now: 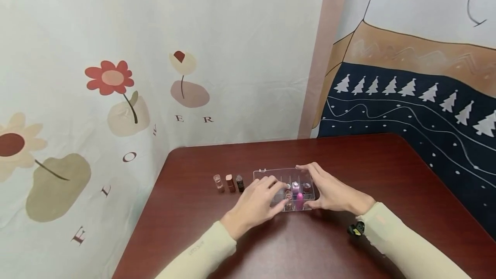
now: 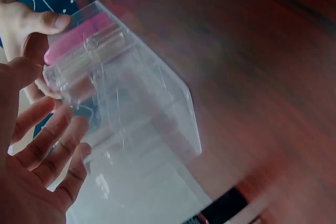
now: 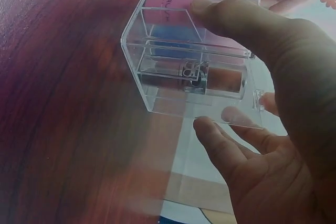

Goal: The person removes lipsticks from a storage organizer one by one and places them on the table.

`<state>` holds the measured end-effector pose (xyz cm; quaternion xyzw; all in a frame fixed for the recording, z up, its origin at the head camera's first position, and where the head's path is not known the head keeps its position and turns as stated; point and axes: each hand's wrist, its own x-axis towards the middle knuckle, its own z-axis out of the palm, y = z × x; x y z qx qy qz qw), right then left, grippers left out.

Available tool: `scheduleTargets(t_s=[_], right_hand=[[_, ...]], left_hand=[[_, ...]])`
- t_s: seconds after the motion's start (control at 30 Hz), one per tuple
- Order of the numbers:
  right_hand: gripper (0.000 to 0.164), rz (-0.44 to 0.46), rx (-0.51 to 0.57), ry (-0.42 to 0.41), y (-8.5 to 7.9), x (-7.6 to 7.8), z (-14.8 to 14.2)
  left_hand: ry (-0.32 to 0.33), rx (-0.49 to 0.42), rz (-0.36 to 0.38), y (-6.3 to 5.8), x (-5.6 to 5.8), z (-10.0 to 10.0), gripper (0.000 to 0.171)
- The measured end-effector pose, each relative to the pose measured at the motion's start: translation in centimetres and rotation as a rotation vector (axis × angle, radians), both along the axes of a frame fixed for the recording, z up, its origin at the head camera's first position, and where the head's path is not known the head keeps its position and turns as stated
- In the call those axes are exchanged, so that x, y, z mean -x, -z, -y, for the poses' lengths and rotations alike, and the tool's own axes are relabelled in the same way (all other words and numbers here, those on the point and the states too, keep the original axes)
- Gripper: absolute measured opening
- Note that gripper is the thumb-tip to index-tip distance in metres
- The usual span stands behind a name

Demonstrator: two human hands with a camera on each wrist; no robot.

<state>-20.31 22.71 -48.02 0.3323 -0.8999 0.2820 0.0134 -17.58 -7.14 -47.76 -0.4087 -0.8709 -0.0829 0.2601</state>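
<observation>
A clear plastic compartment organizer (image 1: pixel 260 175) stands on the table with several lipsticks in its right-hand compartments. Among them are a bright pink lipstick (image 1: pixel 299 200) and a clear-capped lipstick (image 1: pixel 288 195) in the near row. My left hand (image 1: pixel 256 201) is over the organizer, thumb and fingers spread around the clear-capped lipstick; in the left wrist view its thumb tip is right at that lipstick's end (image 2: pixel 55 80). With the thumb on the near side and fingers on the far side, my right hand (image 1: pixel 333 190) grips the organizer's right end.
Left of the organizer, three lipsticks stand in a row: a clear-capped one (image 1: pixel 218 183), a rose-brown one (image 1: pixel 230 183) and a black one (image 1: pixel 240 183). The dark red table (image 1: pixel 193 227) meets a printed curtain (image 1: pixel 248 55) at its back edge.
</observation>
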Motion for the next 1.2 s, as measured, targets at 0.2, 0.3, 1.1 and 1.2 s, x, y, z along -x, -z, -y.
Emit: scheduleTargets(t_s=[0.2, 0.3, 1.1, 1.2], right_hand=[[0.111, 0.012, 0.006, 0.004, -0.1, 0.3, 0.1], [0.11, 0.019, 0.011, 0.004, -0.2, 0.4, 0.0], [0.109, 0.016, 0.038, 0.012, 0.8, 0.4, 0.0], [0.108, 0.008, 0.042, 0.011, 0.8, 0.4, 0.0]], left_hand=[[-0.015, -0.003, 0.029, 0.5, 0.2, -0.9, 0.032], [-0.01, -0.008, 0.045, 0.5, 0.2, -1.2, 0.03], [0.037, -0.125, -0.02, -0.6, -0.2, -0.5, 0.023], [0.051, -0.161, -0.031, -1.2, -0.3, 0.0, 0.024]])
